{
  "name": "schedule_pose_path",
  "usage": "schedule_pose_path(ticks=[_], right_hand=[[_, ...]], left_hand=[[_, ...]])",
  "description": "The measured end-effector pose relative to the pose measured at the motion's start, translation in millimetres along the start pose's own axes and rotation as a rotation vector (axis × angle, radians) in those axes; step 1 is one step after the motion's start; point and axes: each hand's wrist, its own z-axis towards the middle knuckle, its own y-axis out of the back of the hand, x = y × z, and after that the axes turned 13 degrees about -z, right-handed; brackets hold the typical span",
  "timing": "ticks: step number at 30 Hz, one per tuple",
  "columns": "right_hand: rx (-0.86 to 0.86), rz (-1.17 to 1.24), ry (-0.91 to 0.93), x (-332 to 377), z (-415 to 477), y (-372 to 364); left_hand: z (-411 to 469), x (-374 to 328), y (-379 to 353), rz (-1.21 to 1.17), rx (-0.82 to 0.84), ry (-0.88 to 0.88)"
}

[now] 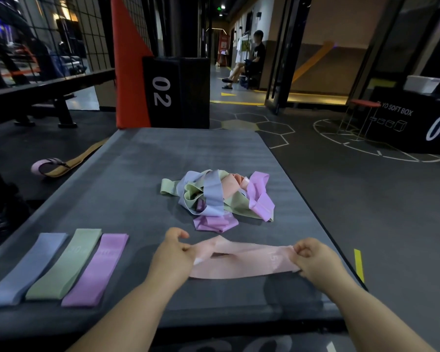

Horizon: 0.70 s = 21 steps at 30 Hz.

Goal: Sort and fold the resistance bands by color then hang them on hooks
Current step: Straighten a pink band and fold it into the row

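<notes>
Laid out: 3 bands lie flat, side by side, at the near left of the grey mat (142,179): a blue band (28,268), a green band (65,265) and a purple band (97,270). Each looks smoothed into a neat strip, 1 per color.
In hand: a pink band (241,261) is stretched sideways just above the mat's near edge, between the 2 hands.
Left hand (174,252): fingers and thumb pinch the band's left end, where the loop is twisted.
Right hand (315,259): fingers curl round and pinch the right end, pulling it taut.
Unsorted: a tangled pile (219,196) sits at the mat's middle, just beyond the pink band, with green, blue, peach and purple loops knotted through each other. How many are in it I cannot tell.
Hooks: none visible from the head camera.
Progress: early, by my reading. Sorting is under way with 3 colors started and a 4th being flattened.
Left to do: untangle the pile, add each band to its color, fold them, then hang everything.
</notes>
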Motion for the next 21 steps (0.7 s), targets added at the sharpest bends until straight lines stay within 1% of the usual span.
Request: schedule_pose_path(ticks=[3,9,14,21], right_hand=[[-0.024,0.037,-0.013,-2,1,3],[-0.069,0.062,-0.056,-4,4,8],[-0.066,0.095,-0.088,-4,3,8],[-0.083,0.103,-0.106,-1,2,11]], left_hand=[[1,-2,7,-0.155,-0.018,0.062],[2,-3,15,-0.291,0.0,0.13],[1,-1,16,-0.267,-0.007,0.125],[2,2,19,-0.188,-0.063,0.105]])
